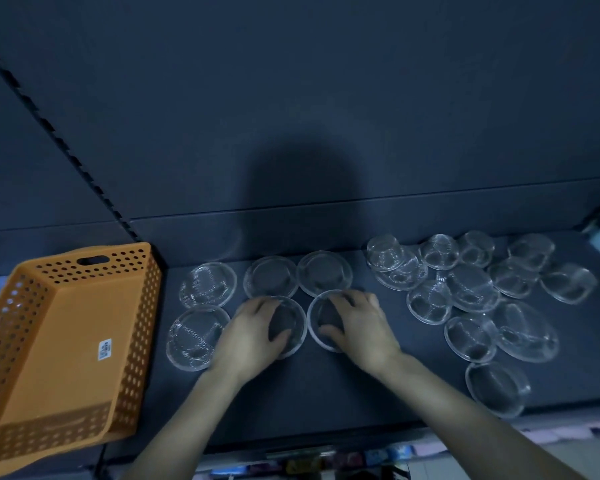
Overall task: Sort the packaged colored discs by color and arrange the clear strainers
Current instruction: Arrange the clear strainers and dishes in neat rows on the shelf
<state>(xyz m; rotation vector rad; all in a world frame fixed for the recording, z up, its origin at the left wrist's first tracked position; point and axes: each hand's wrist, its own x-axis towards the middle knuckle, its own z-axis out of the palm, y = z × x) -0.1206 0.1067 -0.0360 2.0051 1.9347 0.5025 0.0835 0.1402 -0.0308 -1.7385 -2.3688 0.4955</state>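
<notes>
Our left hand (253, 336) curls over one clear strainer (289, 326), right hand (355, 323) likewise on its neighbour strainer (321, 322). Three more strainers (324, 273) just beyond our fingers; loose pile (471, 289) right of right hand; orange basket (63, 344) left.

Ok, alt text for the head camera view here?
Two bare hands, left hand and right hand, each rest on a clear strainer on a dark shelf, finishing two neat rows. A loose heap of strainers lies to the right; an orange basket sits at left.
</notes>
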